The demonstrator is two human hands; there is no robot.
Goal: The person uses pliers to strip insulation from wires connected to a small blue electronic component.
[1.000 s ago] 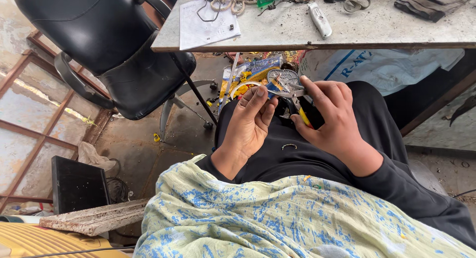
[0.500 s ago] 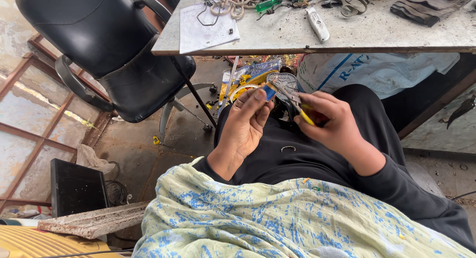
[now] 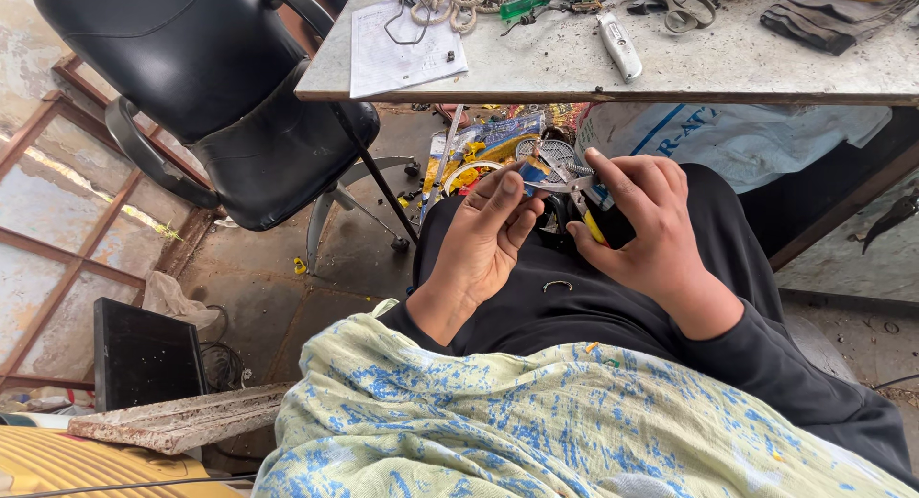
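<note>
Pliers (image 3: 595, 214), black and yellow handled, sit over the lap closed in the right hand (image 3: 643, 232), while the left hand (image 3: 483, 240) pinches a small piece (image 3: 532, 172) at their tip, best held steady and close; no container shows its contents clearly.

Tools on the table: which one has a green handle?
The screwdriver at the table's far edge, beside the coiled rope. The scissors nearby are bare metal.

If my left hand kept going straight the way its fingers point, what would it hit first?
Probably the round perforated metal disc just beyond the left hand, whose fingertips pinch a small blue piece. Past that lies floor clutter; depth is unclear.
</note>
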